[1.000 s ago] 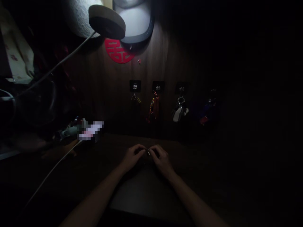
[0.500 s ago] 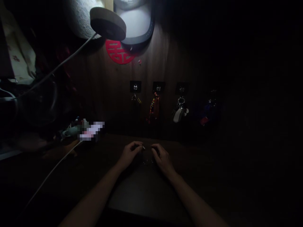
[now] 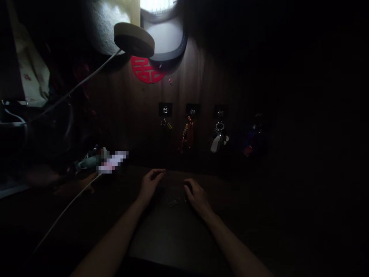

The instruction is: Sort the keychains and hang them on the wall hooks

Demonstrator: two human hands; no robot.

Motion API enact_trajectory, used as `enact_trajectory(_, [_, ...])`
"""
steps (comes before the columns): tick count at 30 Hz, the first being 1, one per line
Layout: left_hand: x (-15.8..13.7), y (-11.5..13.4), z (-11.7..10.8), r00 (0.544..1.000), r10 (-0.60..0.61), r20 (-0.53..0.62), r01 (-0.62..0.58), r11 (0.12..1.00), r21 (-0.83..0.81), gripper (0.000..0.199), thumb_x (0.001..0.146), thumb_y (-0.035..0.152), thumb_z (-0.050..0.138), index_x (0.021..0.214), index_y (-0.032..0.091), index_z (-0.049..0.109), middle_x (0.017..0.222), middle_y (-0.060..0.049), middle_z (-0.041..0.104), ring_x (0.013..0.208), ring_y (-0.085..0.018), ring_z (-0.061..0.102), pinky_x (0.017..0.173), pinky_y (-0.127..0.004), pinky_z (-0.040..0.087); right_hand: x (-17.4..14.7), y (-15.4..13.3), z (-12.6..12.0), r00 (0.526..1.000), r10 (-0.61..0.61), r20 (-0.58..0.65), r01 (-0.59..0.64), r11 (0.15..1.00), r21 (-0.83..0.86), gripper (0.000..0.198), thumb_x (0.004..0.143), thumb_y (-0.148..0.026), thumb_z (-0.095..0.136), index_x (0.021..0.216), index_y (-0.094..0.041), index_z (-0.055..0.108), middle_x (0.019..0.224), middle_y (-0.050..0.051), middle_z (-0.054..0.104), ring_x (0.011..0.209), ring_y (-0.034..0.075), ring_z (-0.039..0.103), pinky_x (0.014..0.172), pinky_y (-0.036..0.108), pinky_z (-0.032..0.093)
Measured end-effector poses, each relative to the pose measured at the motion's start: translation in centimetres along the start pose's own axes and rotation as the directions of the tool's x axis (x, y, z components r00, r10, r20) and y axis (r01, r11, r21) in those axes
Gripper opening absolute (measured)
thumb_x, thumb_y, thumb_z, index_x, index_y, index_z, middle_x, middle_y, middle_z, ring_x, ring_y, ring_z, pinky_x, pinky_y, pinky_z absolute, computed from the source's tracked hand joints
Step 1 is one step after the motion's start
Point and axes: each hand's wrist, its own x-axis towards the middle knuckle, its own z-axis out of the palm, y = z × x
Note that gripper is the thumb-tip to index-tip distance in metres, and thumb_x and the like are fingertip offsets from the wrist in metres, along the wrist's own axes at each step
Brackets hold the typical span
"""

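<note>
Dark surface (image 3: 164,234) in a dim room, both bare forearms (image 3: 113,231) stretched over it from the near side. Just beside the right hand (image 3: 196,195) and farther from the left hand (image 3: 149,184), a few thin, shiny pieces (image 3: 174,201) lying on the surface, too dark to name. Right fingers half curled, thumb near forefinger; cannot tell if holding anything. Left thumb and forefinger drawn together at the tips; cannot tell if pinching something tiny. Off to the left, a white cable (image 3: 69,205) running up to a pixelated pale item (image 3: 112,162), with a greenish object (image 3: 89,162) next to it. Beyond, on a wood-grained wall (image 3: 198,77), hooks with hanging bundles, among them an orange-red strap (image 3: 190,134) and a ring with a pale fob (image 3: 215,143). Higher, a red cut-out (image 3: 148,75), partly hidden by a round disc (image 3: 134,40) and a grey, dark-rimmed thing (image 3: 164,32).
</note>
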Motion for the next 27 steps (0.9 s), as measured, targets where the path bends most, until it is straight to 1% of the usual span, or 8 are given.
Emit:
enact_trajectory(4, [1.6, 1.1, -0.3, 0.993, 0.027, -0.112, -0.029, 0.999, -0.019, 0.032, 0.067, 0.041, 0.064, 0.088, 0.017, 0.063, 0.096, -0.006, 0.069, 0.08, -0.018, 0.064, 0.069, -0.03, 0.05, -0.1, 0.0, 0.1, 1.0, 0.01, 0.017, -0.01, 1.0, -0.005, 0.019, 0.084, -0.024, 0.041, 0.097, -0.023, 0.055, 0.095, 0.004, 0.064, 0.089, 0.018, 0.06, 0.078, 0.032, 0.048])
enact_trajectory(7, [3.3, 2.7, -0.4, 0.984, 0.073, -0.162, -0.086, 0.994, -0.073, 0.034, 0.065, 0.037, 0.066, 0.092, 0.016, 0.061, 0.095, -0.007, 0.069, 0.083, -0.017, 0.064, 0.072, -0.03, 0.05, -0.2, 0.1, 0.1, 1.0, 0.007, 0.017, -0.007, 1.0, -0.008, 0.019, 0.084, -0.023, 0.041, 0.097, -0.023, 0.055, 0.095, 0.004, 0.064, 0.089, 0.018, 0.06, 0.079, 0.032, 0.048])
enact_trajectory(10, [5.3, 4.3, -0.4, 0.98, 0.104, -0.171, -0.12, 0.989, -0.087, 0.039, 0.067, 0.033, 0.066, 0.101, 0.016, 0.059, 0.096, -0.008, 0.069, 0.086, -0.017, 0.064, 0.076, -0.031, 0.049, -0.2, 0.2, 0.2, 1.0, -0.002, 0.018, 0.002, 1.0, -0.01, 0.019, 0.084, -0.023, 0.041, 0.097, -0.022, 0.055, 0.096, 0.004, 0.063, 0.09, 0.018, 0.06, 0.08, 0.032, 0.047])
enact_trajectory(14, [8.0, 6.7, -0.5, 0.961, 0.197, -0.194, -0.195, 0.98, 0.028, 0.035, 0.067, 0.033, 0.066, 0.097, 0.015, 0.064, 0.092, -0.006, 0.069, 0.086, -0.018, 0.063, 0.078, -0.031, 0.048, -0.2, 0.3, 0.2, 0.999, -0.005, 0.032, 0.006, 1.0, -0.01, 0.02, 0.085, -0.023, 0.04, 0.098, -0.021, 0.054, 0.098, 0.005, 0.063, 0.092, 0.018, 0.059, 0.081, 0.033, 0.047])
enact_trajectory(18, [10.6, 9.0, -0.7, 0.919, 0.323, -0.224, -0.293, 0.943, 0.157, 0.03, 0.069, 0.031, 0.063, 0.095, 0.016, 0.065, 0.093, -0.005, 0.069, 0.089, -0.018, 0.062, 0.08, -0.031, 0.047, -0.2, 0.0, 0.0, 0.998, 0.006, 0.055, -0.006, 1.0, -0.005, 0.019, 0.085, -0.023, 0.04, 0.098, -0.022, 0.054, 0.096, 0.004, 0.063, 0.092, 0.018, 0.059, 0.08, 0.032, 0.046])
enact_trajectory(22, [12.8, 10.7, -0.6, 0.877, 0.441, -0.192, -0.4, 0.89, 0.218, 0.027, 0.07, 0.028, 0.061, 0.094, 0.016, 0.066, 0.095, -0.005, 0.069, 0.092, -0.018, 0.061, 0.084, -0.032, 0.046, -0.2, -0.4, -0.2, 0.996, 0.016, 0.083, -0.016, 1.0, 0.0, 0.02, 0.085, -0.022, 0.04, 0.098, -0.022, 0.055, 0.097, 0.004, 0.063, 0.092, 0.018, 0.059, 0.081, 0.031, 0.046])
enact_trajectory(25, [14.0, 11.6, -0.1, 0.849, 0.512, -0.133, -0.468, 0.844, 0.261, 0.025, 0.07, 0.026, 0.061, 0.091, 0.015, 0.066, 0.093, -0.006, 0.069, 0.09, -0.018, 0.062, 0.084, -0.031, 0.046, -0.1, -0.5, -0.3, 0.994, 0.026, 0.103, -0.026, 1.0, -0.001, 0.02, 0.085, -0.023, 0.039, 0.098, -0.022, 0.054, 0.097, 0.004, 0.063, 0.093, 0.018, 0.058, 0.081, 0.031, 0.045])
enact_trajectory(27, [14.5, 12.2, 0.3, 0.838, 0.538, -0.093, -0.496, 0.821, 0.283, 0.023, 0.07, 0.024, 0.06, 0.09, 0.015, 0.066, 0.092, -0.005, 0.069, 0.088, -0.017, 0.062, 0.083, -0.03, 0.047, -0.2, -0.5, -0.3, 0.993, 0.025, 0.112, -0.025, 1.0, -0.003, 0.02, 0.086, -0.023, 0.039, 0.098, -0.022, 0.055, 0.098, 0.004, 0.063, 0.092, 0.018, 0.059, 0.081, 0.031, 0.045])
